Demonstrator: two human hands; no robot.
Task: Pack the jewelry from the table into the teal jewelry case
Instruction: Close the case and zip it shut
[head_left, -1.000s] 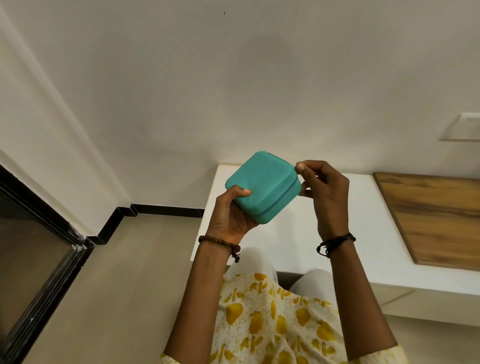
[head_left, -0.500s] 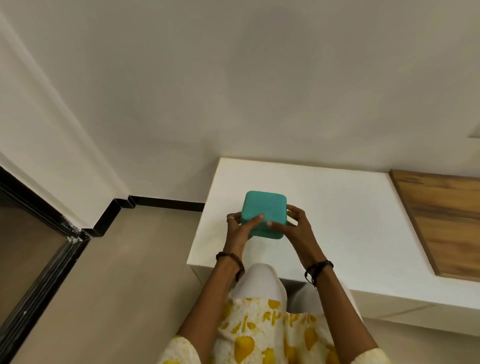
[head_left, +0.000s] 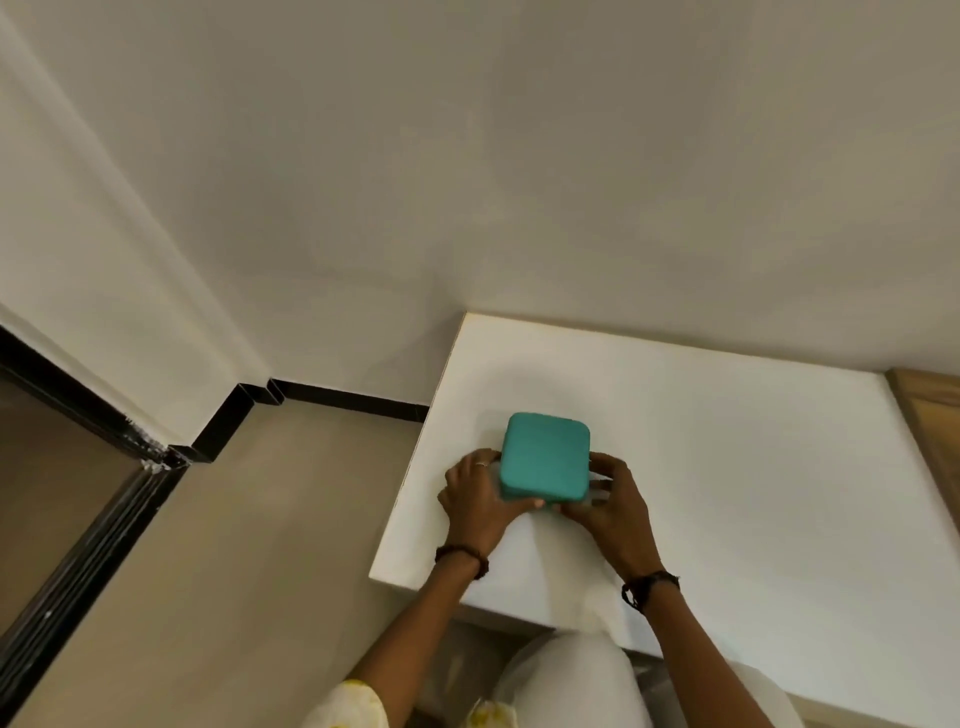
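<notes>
Teal jewelry case (head_left: 545, 456): closed, lid up, sitting on the white table (head_left: 727, 467) near its left front corner, close to the left edge.

Left hand (head_left: 478, 499): wrapped on the case's left side, thumb along the near edge, fingers curled against the wall. Clamped on the case.

Right hand (head_left: 610, 506): pressed to the case's right and near sides, fingers spread along the wall. Also gripping the case.

No jewelry visible anywhere on the table top in this view; cannot tell whether pieces lie out of frame or are already inside. Wooden panel (head_left: 930, 415) borders the table on the right, well apart from the case.

Risks, judged:
- The case sits near the table's left edge, with floor (head_left: 234, 571) below. A sideways pull while opening could slide it off.
- If contents are already inside, a sudden lid release could scatter small pieces.
- The lid seam is on the sides, and both hands cover it. Prying one-handed could tip the case.
</notes>
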